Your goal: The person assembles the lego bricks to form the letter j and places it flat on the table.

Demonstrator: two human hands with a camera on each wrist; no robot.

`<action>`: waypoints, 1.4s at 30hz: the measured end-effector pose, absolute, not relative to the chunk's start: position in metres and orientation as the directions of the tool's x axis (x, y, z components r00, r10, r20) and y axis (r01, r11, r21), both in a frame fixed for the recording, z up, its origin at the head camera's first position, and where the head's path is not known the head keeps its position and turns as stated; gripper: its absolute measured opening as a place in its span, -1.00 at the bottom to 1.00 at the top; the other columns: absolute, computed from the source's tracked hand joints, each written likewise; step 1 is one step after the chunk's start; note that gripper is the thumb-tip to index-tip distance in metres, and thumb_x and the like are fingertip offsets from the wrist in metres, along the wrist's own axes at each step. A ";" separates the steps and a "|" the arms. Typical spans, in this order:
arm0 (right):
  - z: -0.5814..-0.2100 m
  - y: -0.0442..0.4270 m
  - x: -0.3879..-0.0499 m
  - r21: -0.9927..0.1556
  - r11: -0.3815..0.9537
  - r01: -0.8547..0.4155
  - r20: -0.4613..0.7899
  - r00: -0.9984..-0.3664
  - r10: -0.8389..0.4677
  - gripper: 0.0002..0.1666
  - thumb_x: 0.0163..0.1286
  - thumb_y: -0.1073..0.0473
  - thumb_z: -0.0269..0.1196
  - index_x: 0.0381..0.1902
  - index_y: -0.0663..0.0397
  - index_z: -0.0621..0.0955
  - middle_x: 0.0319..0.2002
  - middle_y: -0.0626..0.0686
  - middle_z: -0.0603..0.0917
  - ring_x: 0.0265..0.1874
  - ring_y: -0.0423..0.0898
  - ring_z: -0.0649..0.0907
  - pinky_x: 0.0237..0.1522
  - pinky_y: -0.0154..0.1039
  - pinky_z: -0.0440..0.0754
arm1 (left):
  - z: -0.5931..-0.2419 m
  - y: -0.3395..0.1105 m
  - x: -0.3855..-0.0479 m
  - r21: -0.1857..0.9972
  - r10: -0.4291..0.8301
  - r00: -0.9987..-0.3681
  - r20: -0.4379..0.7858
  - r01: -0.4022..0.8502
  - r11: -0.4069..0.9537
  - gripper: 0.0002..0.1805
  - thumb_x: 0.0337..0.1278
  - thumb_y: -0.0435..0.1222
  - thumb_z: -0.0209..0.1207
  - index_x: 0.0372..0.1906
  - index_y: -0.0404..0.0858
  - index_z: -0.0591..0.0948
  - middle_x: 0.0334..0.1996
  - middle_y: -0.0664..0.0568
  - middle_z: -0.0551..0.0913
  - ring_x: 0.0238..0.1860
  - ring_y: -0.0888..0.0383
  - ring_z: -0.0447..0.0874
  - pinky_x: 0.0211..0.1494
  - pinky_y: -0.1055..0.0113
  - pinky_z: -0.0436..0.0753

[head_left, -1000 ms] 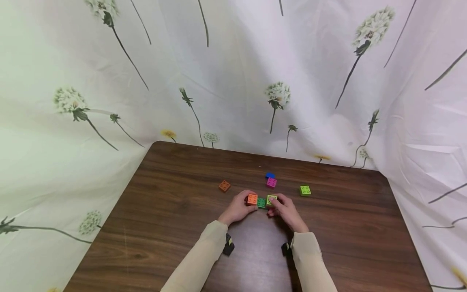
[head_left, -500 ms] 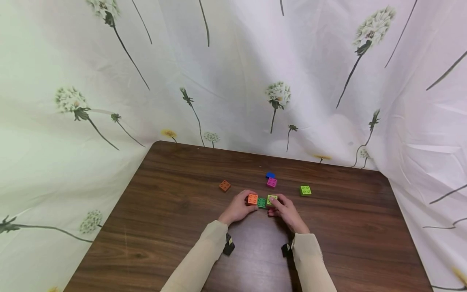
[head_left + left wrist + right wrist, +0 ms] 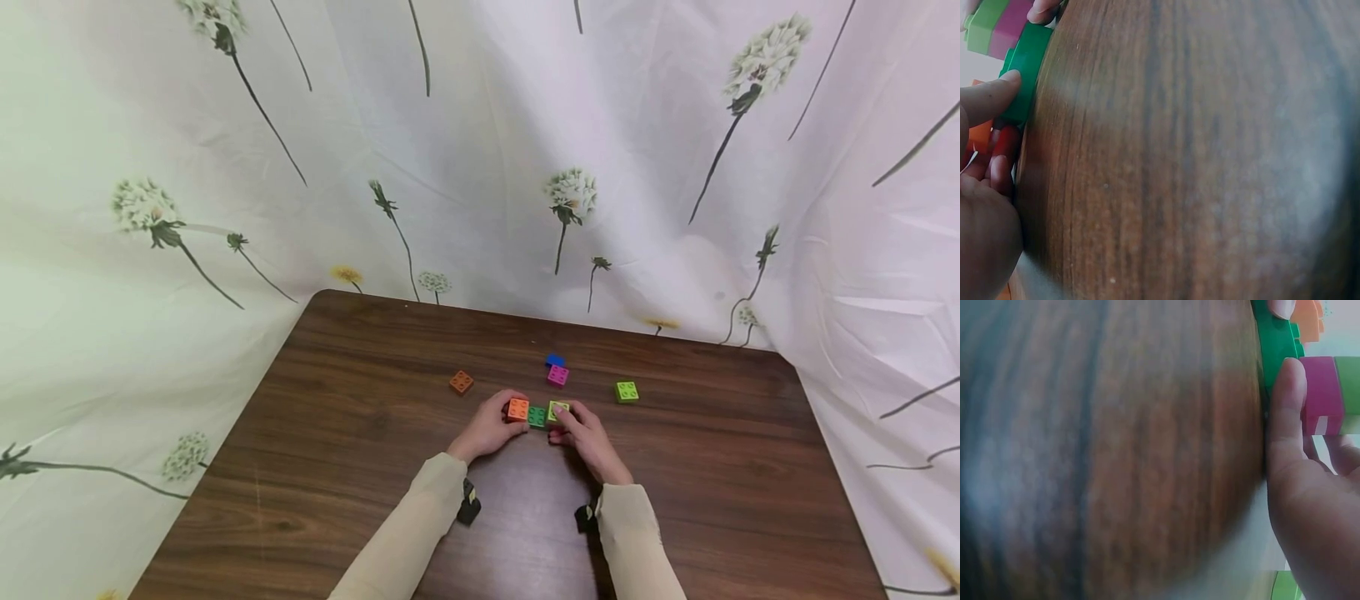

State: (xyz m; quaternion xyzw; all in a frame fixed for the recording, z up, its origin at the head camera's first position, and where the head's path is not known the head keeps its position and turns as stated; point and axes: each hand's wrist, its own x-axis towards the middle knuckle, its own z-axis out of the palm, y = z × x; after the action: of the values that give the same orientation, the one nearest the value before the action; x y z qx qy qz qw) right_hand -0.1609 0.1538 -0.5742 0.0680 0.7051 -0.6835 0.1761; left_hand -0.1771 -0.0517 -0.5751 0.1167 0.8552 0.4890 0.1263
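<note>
A long green toy brick (image 3: 537, 417) lies on the table, with an orange brick (image 3: 518, 409) on its left end. At its right end a lime brick (image 3: 558, 411) sits on a magenta brick (image 3: 1322, 395). My left hand (image 3: 489, 427) grips the green brick's left end, its thumb against the near side in the left wrist view. My right hand (image 3: 591, 437) holds the lime and magenta stack, one finger on top of the lime brick. Its thumb reaches along the near side, by the green and magenta bricks. The far-side fingers are partly hidden.
Beyond the hands lie a brown brick (image 3: 461, 382), a second magenta brick (image 3: 557, 376), a blue brick (image 3: 554, 361) and another lime brick (image 3: 626, 392). The dark wooden table (image 3: 360, 400) meets a white flowered cloth (image 3: 480, 208) at its back edge.
Both hands keep their hold and the bricks stay where they were. The right wrist shifts very slightly.
</note>
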 end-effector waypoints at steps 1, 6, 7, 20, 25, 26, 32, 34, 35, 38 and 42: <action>-0.575 0.154 -0.161 -0.941 0.058 0.334 -0.339 -0.930 -0.145 -0.52 0.46 -0.07 0.11 0.11 0.19 0.48 -0.12 0.11 0.54 -0.33 -0.11 0.63 -0.19 -0.24 0.68 | -0.575 -0.052 -0.177 0.867 0.322 -0.941 -0.102 0.075 0.493 -0.56 0.11 -0.31 0.32 0.11 -0.15 0.51 0.02 -0.02 0.58 -0.02 0.13 0.55 0.08 0.15 0.54; -0.576 0.154 -0.162 -0.942 0.058 0.329 -0.334 -0.932 -0.141 -0.50 0.45 -0.08 0.12 0.12 0.20 0.48 -0.10 0.12 0.53 -0.32 -0.10 0.63 -0.18 -0.24 0.68 | -0.574 -0.052 -0.177 0.868 0.318 -0.942 -0.111 0.064 0.492 -0.56 0.12 -0.31 0.32 0.12 -0.14 0.51 0.02 -0.01 0.58 -0.02 0.13 0.55 0.07 0.15 0.54; -0.575 0.154 -0.162 -0.942 0.059 0.330 -0.335 -0.931 -0.143 -0.49 0.45 -0.09 0.12 0.12 0.19 0.48 -0.09 0.12 0.53 -0.31 -0.10 0.63 -0.17 -0.23 0.67 | -0.574 -0.052 -0.178 0.868 0.317 -0.942 -0.112 0.062 0.492 -0.56 0.12 -0.31 0.32 0.12 -0.14 0.51 0.02 -0.02 0.58 -0.02 0.13 0.55 0.07 0.14 0.54; -0.573 0.158 -0.164 -0.940 0.103 0.326 -0.338 -0.930 -0.141 -0.47 0.44 -0.08 0.14 0.12 0.23 0.48 -0.08 0.21 0.59 -0.30 -0.08 0.66 -0.17 -0.18 0.69 | -0.579 -0.051 -0.178 0.873 0.316 -0.945 -0.089 0.079 0.482 -0.55 0.10 -0.32 0.33 0.11 -0.16 0.51 0.00 -0.03 0.60 -0.05 0.14 0.56 0.04 0.18 0.55; -0.566 0.169 -0.161 -0.946 0.218 0.241 -0.255 -0.966 -0.038 -0.48 0.39 -0.09 0.20 0.08 0.20 0.54 -0.19 0.19 0.63 -0.43 -0.13 0.60 -0.34 -0.26 0.62 | -0.579 -0.051 -0.178 0.871 0.317 -0.943 -0.106 0.066 0.487 -0.55 0.10 -0.31 0.33 0.12 -0.14 0.50 0.00 -0.03 0.59 -0.05 0.13 0.56 0.05 0.17 0.55; -0.564 0.173 -0.161 -0.945 0.245 0.216 -0.224 -0.975 -0.003 -0.51 0.38 -0.08 0.22 0.06 0.19 0.57 -0.22 0.17 0.64 -0.45 -0.16 0.58 -0.37 -0.28 0.58 | -0.579 -0.051 -0.178 0.869 0.319 -0.942 -0.109 0.065 0.491 -0.54 0.10 -0.31 0.33 0.12 -0.14 0.50 0.01 -0.03 0.59 -0.05 0.13 0.55 0.05 0.17 0.55; -0.552 0.199 -0.165 -0.959 0.279 0.056 0.006 -0.976 0.218 -0.72 0.30 0.18 0.31 -0.10 0.26 0.66 -0.32 0.06 0.67 -0.54 -0.31 0.51 -0.49 -0.42 0.44 | -0.578 -0.052 -0.177 0.869 0.316 -0.940 -0.127 0.048 0.492 -0.54 0.12 -0.30 0.32 0.14 -0.13 0.49 0.02 -0.02 0.58 -0.03 0.13 0.54 0.08 0.15 0.54; -0.550 0.207 -0.168 -0.964 0.266 0.017 0.064 -0.953 0.295 -0.76 0.28 0.28 0.30 -0.11 0.29 0.66 -0.30 0.09 0.65 -0.55 -0.34 0.48 -0.52 -0.46 0.40 | -0.579 -0.052 -0.177 0.870 0.313 -0.940 -0.134 0.040 0.491 -0.54 0.12 -0.30 0.32 0.14 -0.12 0.49 0.02 -0.01 0.58 -0.04 0.14 0.54 0.08 0.16 0.54; -0.550 0.211 -0.169 -0.963 0.269 0.006 0.086 -0.941 0.327 -0.76 0.28 0.31 0.28 -0.10 0.30 0.65 -0.28 0.11 0.64 -0.55 -0.36 0.47 -0.53 -0.48 0.39 | -0.579 -0.052 -0.177 0.870 0.313 -0.940 -0.133 0.040 0.491 -0.54 0.13 -0.30 0.32 0.14 -0.12 0.49 0.02 0.00 0.58 -0.04 0.15 0.54 0.07 0.17 0.54; -0.552 0.220 -0.171 -0.950 0.312 0.002 0.126 -0.912 0.390 -0.71 0.26 0.40 0.23 -0.04 0.29 0.62 -0.17 0.21 0.59 -0.49 -0.37 0.43 -0.47 -0.52 0.37 | -0.578 -0.053 -0.177 0.870 0.317 -0.940 -0.130 0.044 0.490 -0.55 0.12 -0.30 0.32 0.13 -0.13 0.49 0.01 -0.01 0.58 -0.06 0.15 0.54 0.05 0.17 0.55; -0.556 0.227 -0.172 -0.913 0.408 0.022 0.153 -0.907 0.393 -0.58 0.21 0.49 0.16 0.06 0.30 0.57 0.02 0.29 0.54 -0.31 -0.22 0.47 -0.28 -0.51 0.34 | -0.575 -0.053 -0.176 0.873 0.312 -0.941 -0.134 0.038 0.487 -0.54 0.11 -0.31 0.33 0.13 -0.13 0.50 0.01 -0.01 0.58 -0.05 0.15 0.54 0.06 0.17 0.55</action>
State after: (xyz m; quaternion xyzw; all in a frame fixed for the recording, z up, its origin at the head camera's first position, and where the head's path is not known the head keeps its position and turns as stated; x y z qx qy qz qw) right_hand -0.1716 0.2270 -0.5561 0.1266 0.8205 -0.5293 -0.1751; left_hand -0.1763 -0.0527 -0.5754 0.1028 0.8510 0.4960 0.1385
